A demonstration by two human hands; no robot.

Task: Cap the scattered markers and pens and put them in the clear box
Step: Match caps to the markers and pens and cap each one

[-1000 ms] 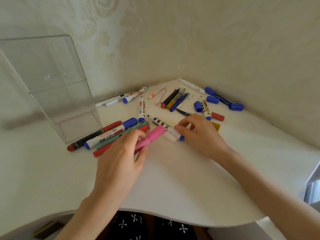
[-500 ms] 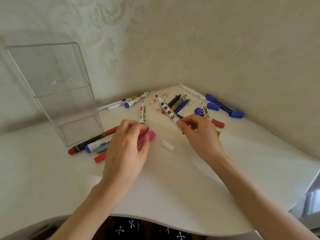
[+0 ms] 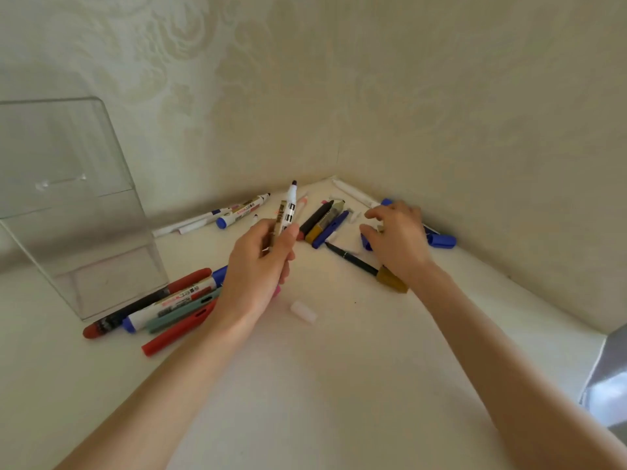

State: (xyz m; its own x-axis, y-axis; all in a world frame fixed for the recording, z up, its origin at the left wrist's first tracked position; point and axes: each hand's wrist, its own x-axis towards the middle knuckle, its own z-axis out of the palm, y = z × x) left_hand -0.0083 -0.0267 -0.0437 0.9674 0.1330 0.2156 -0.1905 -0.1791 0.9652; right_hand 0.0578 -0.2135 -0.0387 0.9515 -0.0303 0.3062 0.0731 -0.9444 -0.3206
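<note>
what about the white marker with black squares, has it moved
Yes: the white marker rose off the table beside the small white cap; the left hand holds it tip up.

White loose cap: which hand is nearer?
Left. The left hand, holding a white marker, is just beside the white cap; the right hand is farther back, toward the corner.

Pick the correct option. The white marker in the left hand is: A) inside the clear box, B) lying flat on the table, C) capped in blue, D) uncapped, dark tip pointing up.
D: the left hand grips the white marker upright, its bare dark tip on top.
</note>
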